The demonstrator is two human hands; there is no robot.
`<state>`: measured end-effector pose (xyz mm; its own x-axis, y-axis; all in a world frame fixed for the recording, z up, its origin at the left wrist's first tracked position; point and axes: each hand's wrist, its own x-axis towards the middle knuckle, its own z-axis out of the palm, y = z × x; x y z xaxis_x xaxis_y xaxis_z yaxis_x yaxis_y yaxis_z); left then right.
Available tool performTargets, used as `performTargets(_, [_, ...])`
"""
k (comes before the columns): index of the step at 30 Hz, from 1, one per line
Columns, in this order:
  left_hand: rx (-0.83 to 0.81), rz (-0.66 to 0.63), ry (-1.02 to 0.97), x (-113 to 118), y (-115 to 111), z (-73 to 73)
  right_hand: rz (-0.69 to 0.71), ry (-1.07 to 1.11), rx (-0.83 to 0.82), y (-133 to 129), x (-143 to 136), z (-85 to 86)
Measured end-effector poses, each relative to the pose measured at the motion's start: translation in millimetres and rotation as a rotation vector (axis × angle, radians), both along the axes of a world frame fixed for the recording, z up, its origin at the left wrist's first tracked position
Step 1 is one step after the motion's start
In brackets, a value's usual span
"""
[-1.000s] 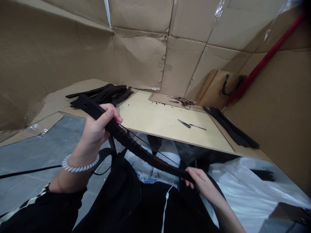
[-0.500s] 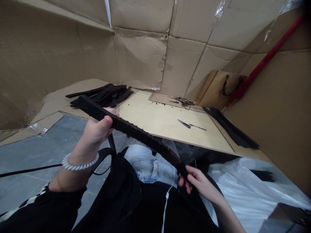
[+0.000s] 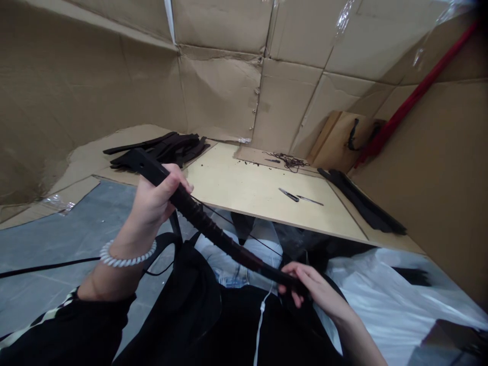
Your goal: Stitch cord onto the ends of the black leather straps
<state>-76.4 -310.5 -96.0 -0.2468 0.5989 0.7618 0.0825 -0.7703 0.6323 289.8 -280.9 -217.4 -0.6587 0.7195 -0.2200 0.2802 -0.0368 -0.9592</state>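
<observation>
A long, dark, curved bar (image 3: 219,236) slants across my lap, its middle wound with ridged turns of wrapping. My left hand (image 3: 158,198) is closed around it near the upper end, where a small hole shows in the flat face. At the lower end, the fingers of my right hand (image 3: 310,284) are closed on the bar, partly in shadow. A thin dark cord (image 3: 236,223) runs taut along the bar's far side, from by my left fingers toward my right hand. How the cord is held at either end is hidden.
On the pale board (image 3: 236,188) lie a small knife (image 3: 288,194) and a thin metal tool (image 3: 310,200). Behind them is a tangle of dark cord (image 3: 293,161). Dark strips (image 3: 171,150) are piled left, more dark pieces (image 3: 362,201) right. Cardboard walls (image 3: 221,91) surround the board.
The bar has turned in my hands, so its holed face and the bend now show. The thin cord has come into view on the far side. Both hands have kept their places.
</observation>
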Motion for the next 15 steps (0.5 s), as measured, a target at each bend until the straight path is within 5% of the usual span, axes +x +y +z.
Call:
performTargets(3, [0.03, -0.016, 0.041, -6, 1, -0.2, 0.088, -0.011, -0.089, -3, 3, 5.0])
performTargets(10, [-0.13, 0.084, 0.109, -22, 10, -4.7, -0.279, 0.088, 0.228, -2, 6, 7.6])
performTargets(12, [-0.122, 0.097, 0.083, -18, 8, -4.3, -0.209, 0.085, 0.16, -3, 4, 8.3])
performTargets(15, [-0.077, 0.03, 0.081, -12, 2, -1.5, 0.087, 0.073, -0.06, -7, 2, 9.5])
